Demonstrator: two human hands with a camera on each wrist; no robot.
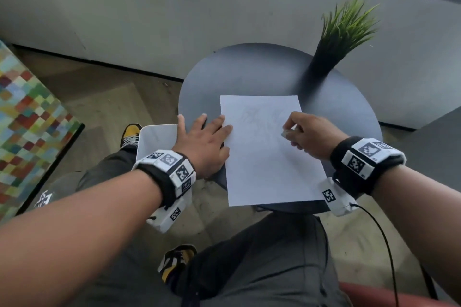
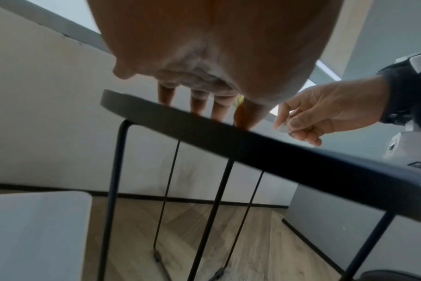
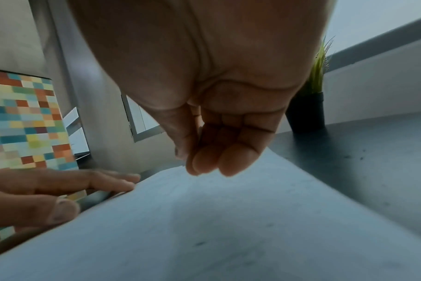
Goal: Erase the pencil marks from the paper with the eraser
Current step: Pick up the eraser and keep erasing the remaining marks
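Dark round table (image 1: 249, 70), wood floor (image 1: 104, 97), left hand (image 1: 204, 142) flat on paper (image 1: 264, 157), right hand (image 1: 311, 137) pinching eraser (image 1: 287, 133)

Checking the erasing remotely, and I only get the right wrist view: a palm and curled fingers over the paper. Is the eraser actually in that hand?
Observer: Yes. In the head view the right hand pinches a small pale eraser at its fingertips, over the paper.
Operator: Any pencil marks to go?
Observer: Faint marks show on the far part of the sheet, left of the eraser.
Operator: Is the sheet fully on the table?
Observer: No. Its near left corner overhangs the table, just past the left hand, which lies flat at the sheet's left edge.
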